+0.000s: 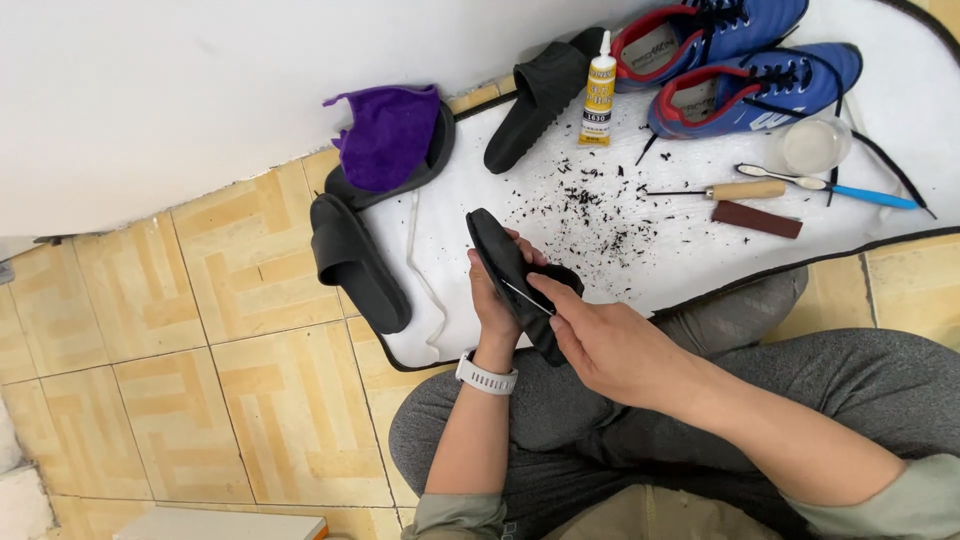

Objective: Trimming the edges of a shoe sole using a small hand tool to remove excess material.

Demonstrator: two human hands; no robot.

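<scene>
We're sitting cross-legged on the tiled floor (150,330), working at frame centre. Our left hand (495,300) is wrapped around a black slide sandal (510,275), tipping it up so its edge faces us, probably to give the other hand a clear angle. Our right hand (605,340) is pinched closed on a thin metal tool (525,298), its tip laid against the sandal.

Everything sits on a white mat (690,250), likely to catch the dark crumbs (595,205) scattered just above our hands. Along the upper edge of the frame, within reach: a glue tube (600,90) standing upright, two blue sports shoes (745,60), a wooden-handled awl (730,190), a toothbrush (830,185), a small clear cup (815,145) and a brown block (757,219). Three more black slides wait at the mat's left side, one carrying a purple cloth (388,135).
</scene>
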